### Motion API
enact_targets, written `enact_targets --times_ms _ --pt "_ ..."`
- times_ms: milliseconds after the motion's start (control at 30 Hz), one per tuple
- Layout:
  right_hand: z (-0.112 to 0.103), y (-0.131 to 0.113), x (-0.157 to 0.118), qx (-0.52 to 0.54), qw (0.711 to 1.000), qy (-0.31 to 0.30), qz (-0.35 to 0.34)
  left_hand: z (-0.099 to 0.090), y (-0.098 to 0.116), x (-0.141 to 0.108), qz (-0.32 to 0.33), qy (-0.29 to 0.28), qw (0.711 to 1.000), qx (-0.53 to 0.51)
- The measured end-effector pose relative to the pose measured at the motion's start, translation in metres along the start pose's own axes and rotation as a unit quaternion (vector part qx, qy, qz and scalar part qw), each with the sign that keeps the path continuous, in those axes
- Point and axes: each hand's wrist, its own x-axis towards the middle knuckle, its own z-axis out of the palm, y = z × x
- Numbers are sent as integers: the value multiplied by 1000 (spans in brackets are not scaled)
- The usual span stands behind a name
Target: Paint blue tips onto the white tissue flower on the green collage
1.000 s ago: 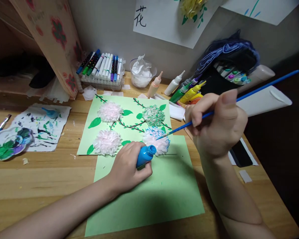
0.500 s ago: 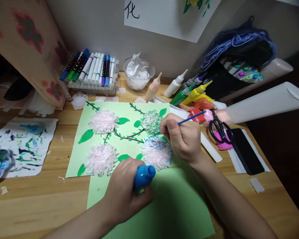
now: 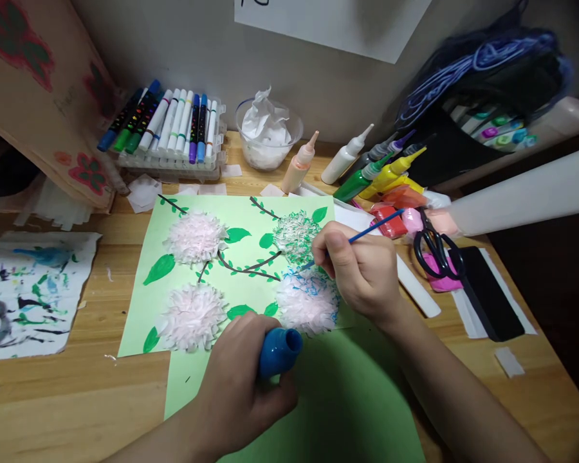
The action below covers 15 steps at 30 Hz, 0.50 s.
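My left hand [image 3: 244, 379] is wrapped round a blue paint bottle [image 3: 277, 352], its open mouth facing up and right. Between the fingers of my right hand [image 3: 357, 267] is a thin blue brush [image 3: 376, 226]. Its tip touches or hovers just over the top of the lower right paper flower [image 3: 309, 305], which is pale pink with blue strokes. Above that flower sits one streaked green [image 3: 295, 236]. Two plain pink flowers, upper left [image 3: 196, 238] and lower left [image 3: 193, 316], share the light green sheet [image 3: 142, 308] with painted leaves and branches.
Markers [image 3: 174, 125] on a clear case, a bowl of tissue [image 3: 265, 151] and paint bottles [image 3: 352, 183] line the back. Scissors [image 3: 437, 251] and a black phone [image 3: 492, 296] lie right. A stained sheet [image 3: 53, 315] is left. Another green sheet [image 3: 357, 405] extends towards me.
The camera view has shifted slightly and come a little closer. The brush tip has moved slightly over the top of the lower right flower. Both hands keep their holds.
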Motion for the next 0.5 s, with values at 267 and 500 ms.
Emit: enact_targets --times_ms 267,500 --pt "2 2 1 -1 1000 -14 -1 0 1 1 9 9 1000 3" --pt "1 3 1 19 1000 13 17 -2 1 1 11 11 1000 5"
